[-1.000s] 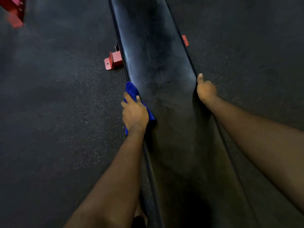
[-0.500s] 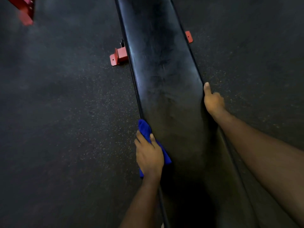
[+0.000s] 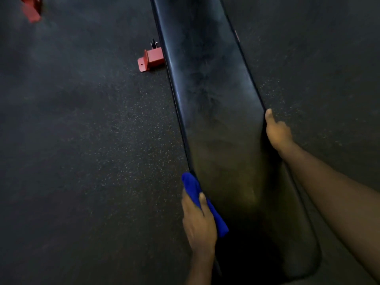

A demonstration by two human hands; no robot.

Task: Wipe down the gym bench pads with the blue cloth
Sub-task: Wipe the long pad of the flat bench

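Head view.

Pad (image 3: 216, 99): long, black and glossy. It is seen running from the top centre of the frame down to the lower right, where its rounded near end is lost in shadow. Dull smears are seen on its upper half.

Cloth (image 3: 191, 186): blue, bunched into a roll. It is located at lower centre, pressed against the left edge of the pad. Its upper end is shown above the hand, and its lower end is seen beside the wrist, on the pad side.

Left hand (image 3: 198, 223): lower centre, with the forearm cut off by the bottom edge. The cloth is grasped by it, with the thumb laid over the roll. The other fingers are set on the floor side of the roll and are only partly seen.

Right hand (image 3: 277, 132): right of centre, with the forearm cut off by the lower right corner. The right edge of the pad is grasped. The thumb is laid along the rim, pointed up the frame, and the fingers are curled against the side.

Floor (image 3: 82, 140): dark rubber flecked with pale specks, seen on both sides of the pad.

Foot (image 3: 151, 59): red metal, with a hole in its flat tab. It is set on the floor at upper centre-left and is partly covered by the pad's left edge. A small black fitting is seen just above it.

Frame part (image 3: 30, 11): red and blurred, cut off by the upper left corner. What it belongs to cannot be told.
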